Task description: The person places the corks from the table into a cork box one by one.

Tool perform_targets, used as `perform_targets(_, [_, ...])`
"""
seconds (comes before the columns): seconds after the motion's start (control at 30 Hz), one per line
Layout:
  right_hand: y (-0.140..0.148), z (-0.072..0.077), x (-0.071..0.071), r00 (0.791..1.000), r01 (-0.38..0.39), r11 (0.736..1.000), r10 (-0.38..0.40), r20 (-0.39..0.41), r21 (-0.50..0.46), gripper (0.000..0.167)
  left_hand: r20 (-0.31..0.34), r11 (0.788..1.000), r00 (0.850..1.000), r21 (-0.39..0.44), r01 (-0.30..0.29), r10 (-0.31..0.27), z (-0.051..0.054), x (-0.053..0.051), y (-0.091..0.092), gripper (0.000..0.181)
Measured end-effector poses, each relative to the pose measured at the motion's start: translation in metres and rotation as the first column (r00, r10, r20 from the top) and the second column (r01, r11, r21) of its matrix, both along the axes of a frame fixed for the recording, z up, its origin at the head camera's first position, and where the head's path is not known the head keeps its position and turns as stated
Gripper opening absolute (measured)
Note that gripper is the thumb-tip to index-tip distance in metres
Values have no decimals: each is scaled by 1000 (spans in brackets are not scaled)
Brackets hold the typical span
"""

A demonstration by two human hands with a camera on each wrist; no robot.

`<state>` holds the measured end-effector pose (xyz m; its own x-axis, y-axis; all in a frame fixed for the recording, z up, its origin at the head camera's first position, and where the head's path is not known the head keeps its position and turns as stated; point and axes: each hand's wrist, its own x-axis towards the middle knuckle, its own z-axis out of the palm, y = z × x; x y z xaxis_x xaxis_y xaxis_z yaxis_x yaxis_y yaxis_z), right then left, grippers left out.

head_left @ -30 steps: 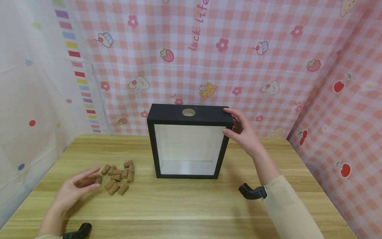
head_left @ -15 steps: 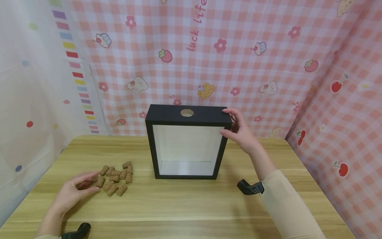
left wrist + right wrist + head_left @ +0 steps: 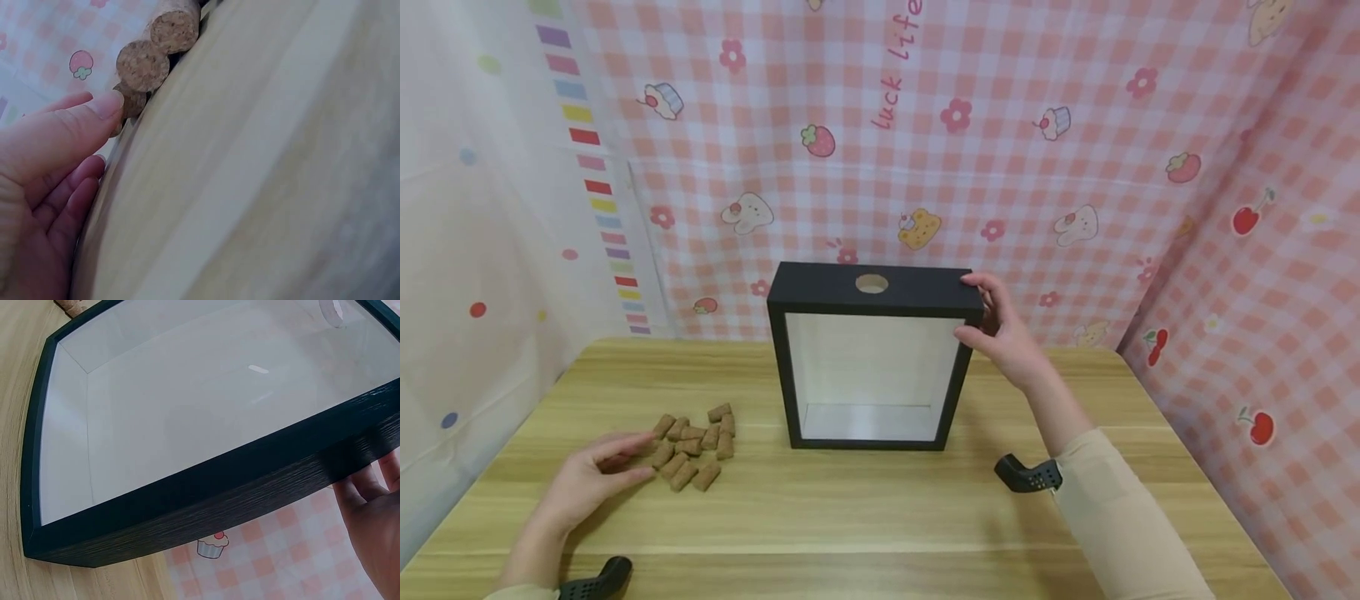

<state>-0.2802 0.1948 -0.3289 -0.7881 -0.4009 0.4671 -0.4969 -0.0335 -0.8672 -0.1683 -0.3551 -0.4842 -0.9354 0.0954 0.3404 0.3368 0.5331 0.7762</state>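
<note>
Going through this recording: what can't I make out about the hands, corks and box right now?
Left hand: whether it grips the nearest cork; in the left wrist view its fingers partly cover that cork.
Right hand: some fingertips, behind the box in the head view.
Corks: exact count; they overlap in the head view, and the right wrist view's top edge cuts them off.
Box's outer back: turned away in the head view.

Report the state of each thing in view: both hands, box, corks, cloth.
Left hand: thumb and fingers at the nearest cork; firm grip unclear.
Right hand: grips the box's top right corner.
Box: upright on the table, top hole uncovered.
Corks: lying in a loose cluster.
Checked cloth: hanging behind the table.
</note>
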Motion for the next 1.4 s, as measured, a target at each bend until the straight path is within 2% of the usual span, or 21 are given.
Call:
perform_targets(0.2, [0,-3,-1,1000,-17,1000,16,-23,-21,58,1,999,1000,-46,14,-14,1,-3,7,44])
perform_targets(0.33, [0,-4,-2,999,-19,1000,19,-29,-25,58,38,996,999,-84,10,-6,3,-5,9,44])
perform_targets(0.57, [-1,-4,-2,1000,-3,1000,3,-23,-1,60,44,994,998,-105,-42,47,2,-5,9,39])
perform_targets(0.77, [0,-5,-1,1000,-5,1000,5,-20,-8,61,45,990,997,-130,-61,67,-1,-4,5,42])
perform_targets(1.1, [0,-5,0,1000,-4,1000,3,-20,-11,61,119,980,984,-166,-110,130,3,-2,8,51])
perform_targets(1.27, [0,-5,-1,1000,-4,1000,3,-23,-10,61,101,977,981,-154,-148,165,1,-3,6,45])
perform_targets(1.4, [-1,-4,0,1000,-1,1000,0,-21,-11,61,85,981,981,-104,-164,173,0,-1,4,42])
